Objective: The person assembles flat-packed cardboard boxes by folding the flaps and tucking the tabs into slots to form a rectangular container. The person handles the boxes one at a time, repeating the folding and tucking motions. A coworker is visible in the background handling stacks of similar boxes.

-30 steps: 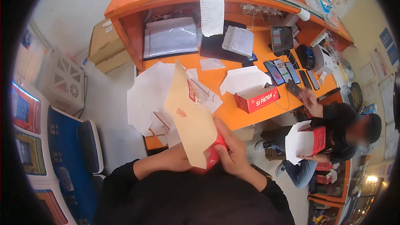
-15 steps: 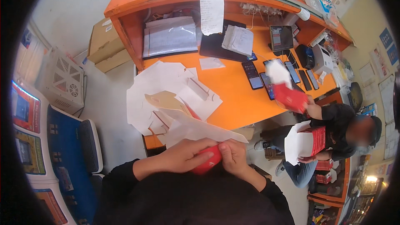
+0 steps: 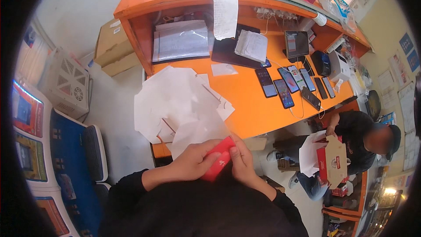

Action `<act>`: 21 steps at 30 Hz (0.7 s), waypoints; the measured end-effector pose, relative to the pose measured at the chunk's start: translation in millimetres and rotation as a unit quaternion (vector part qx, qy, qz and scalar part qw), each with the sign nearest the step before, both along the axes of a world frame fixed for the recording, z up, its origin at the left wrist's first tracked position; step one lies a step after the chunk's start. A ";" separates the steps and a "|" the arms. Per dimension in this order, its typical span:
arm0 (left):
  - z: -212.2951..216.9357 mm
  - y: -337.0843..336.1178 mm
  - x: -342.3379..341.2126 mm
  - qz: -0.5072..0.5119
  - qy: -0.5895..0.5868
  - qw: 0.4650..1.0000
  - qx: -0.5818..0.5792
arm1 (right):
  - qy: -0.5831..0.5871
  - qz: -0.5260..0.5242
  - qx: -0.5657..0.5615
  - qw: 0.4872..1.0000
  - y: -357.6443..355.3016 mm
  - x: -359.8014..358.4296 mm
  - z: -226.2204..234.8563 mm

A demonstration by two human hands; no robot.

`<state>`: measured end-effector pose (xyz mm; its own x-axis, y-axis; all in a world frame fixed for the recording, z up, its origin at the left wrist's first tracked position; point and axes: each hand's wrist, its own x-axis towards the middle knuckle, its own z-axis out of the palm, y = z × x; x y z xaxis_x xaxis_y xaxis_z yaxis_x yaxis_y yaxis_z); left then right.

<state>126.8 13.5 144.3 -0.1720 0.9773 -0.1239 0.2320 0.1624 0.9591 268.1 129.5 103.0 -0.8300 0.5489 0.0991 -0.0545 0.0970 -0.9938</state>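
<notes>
In front of my chest, a piece of red cardboard [image 3: 224,154] with small white print is held between both hands. My left hand [image 3: 191,162] grips its left edge, thumb on the red face. My right hand [image 3: 243,159] pinches the other edge, thumb on top and fingers hidden behind. A pale white sheet [image 3: 197,128], smeared by motion, spreads beyond my hands over the desk; whether it joins the red piece I cannot tell. Under it, flat white cardboard blanks [image 3: 153,92] lie in a loose pile on the orange desk [image 3: 245,116].
Several phones [image 3: 286,93] with cables lie on the desk's right side, near a tablet [image 3: 297,44]. Papers [image 3: 251,46] and a plastic-covered folder [image 3: 181,40] sit at the back. At right, a seated co-worker [image 3: 360,127] holds a red and brown carton [image 3: 332,162]. A blue chair [image 3: 70,149] stands left.
The red cardboard in my hands has turned and shows a flatter, straighter face. The pale sheet has swung upward over the pile. The co-worker has brought a red piece down to the carton.
</notes>
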 end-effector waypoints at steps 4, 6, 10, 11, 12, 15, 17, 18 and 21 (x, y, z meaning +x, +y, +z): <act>-9.8 -3.5 -1.4 0.001 -0.001 1.000 0.023 | 0.017 0.052 -0.009 0.998 4.2 2.8 -3.7; -11.8 -4.2 -2.1 0.003 0.013 0.999 0.032 | -0.020 0.050 -0.036 0.998 5.8 4.7 -9.9; -5.7 4.4 -2.6 0.061 0.057 0.996 0.017 | 0.035 -0.039 -0.071 0.996 -1.8 -12.6 -12.4; -2.6 8.5 -2.7 0.079 0.068 0.995 -0.003 | 0.037 -0.033 -0.099 0.994 -2.4 -14.2 -13.4; -5.9 10.2 -0.5 0.045 0.070 0.997 -0.002 | 0.038 -0.026 -0.128 0.991 -3.6 -15.3 -14.6; -9.2 12.6 6.4 -0.038 0.050 0.998 -0.007 | -0.006 -0.013 -0.145 0.989 1.8 -17.4 -18.2; -9.4 13.4 -1.1 -0.083 0.028 0.996 -0.028 | -0.022 -0.002 -0.109 0.994 9.4 -16.7 -13.9; -12.1 10.1 -4.5 -0.104 0.014 0.994 -0.043 | -0.017 0.011 -0.085 0.996 10.7 -15.8 -9.2; -11.4 -4.5 -14.7 0.122 0.147 0.968 0.162 | -0.044 0.009 -0.066 0.997 19.1 -12.1 0.7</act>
